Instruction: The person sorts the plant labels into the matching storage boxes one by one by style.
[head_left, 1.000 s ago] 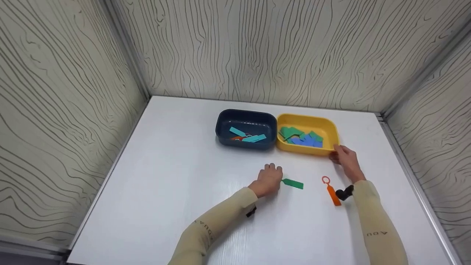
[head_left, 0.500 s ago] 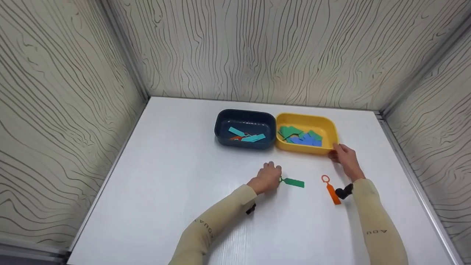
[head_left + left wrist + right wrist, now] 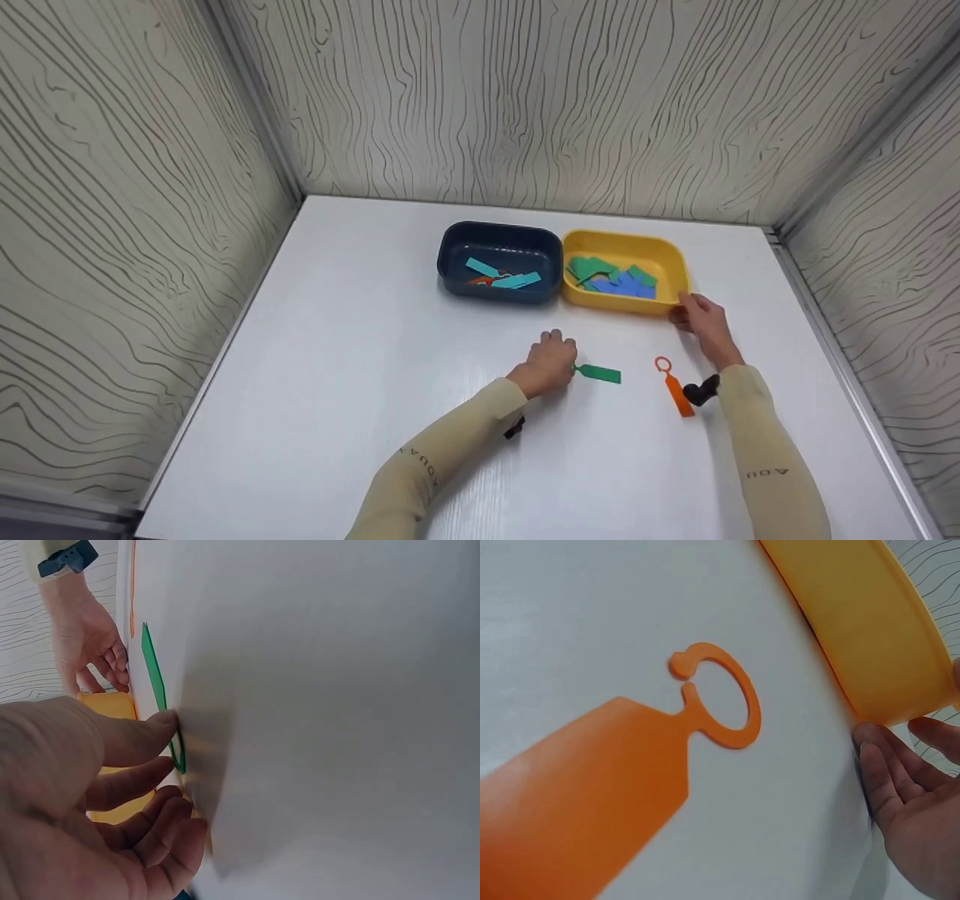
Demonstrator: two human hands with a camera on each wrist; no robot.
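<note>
A green plastic tag (image 3: 600,373) with a ring end is on the white table. My left hand (image 3: 551,362) pinches its ring; in the left wrist view, the thumb (image 3: 161,724) and forefinger meet around the green ring (image 3: 178,754). My right hand (image 3: 703,324) holds the near right corner of a yellow bin (image 3: 622,303), with the thumb at its rim and the fingers low against the corner. Green and blue tags (image 3: 626,283) lie inside that bin. An orange tag (image 3: 679,395) with a split ring (image 3: 746,705) lies flat near my right wrist.
A dark blue bin (image 3: 501,295) touches the yellow bin on its left and contains light blue and orange-red tags (image 3: 517,280). Wood-patterned panels (image 3: 480,105) rise behind and at both sides of the white table (image 3: 337,337).
My left hand shifts slightly at the green tag: part of the ring showed half a second ago, and the fingers cover most of it now. My right hand stays at the yellow bin.
</note>
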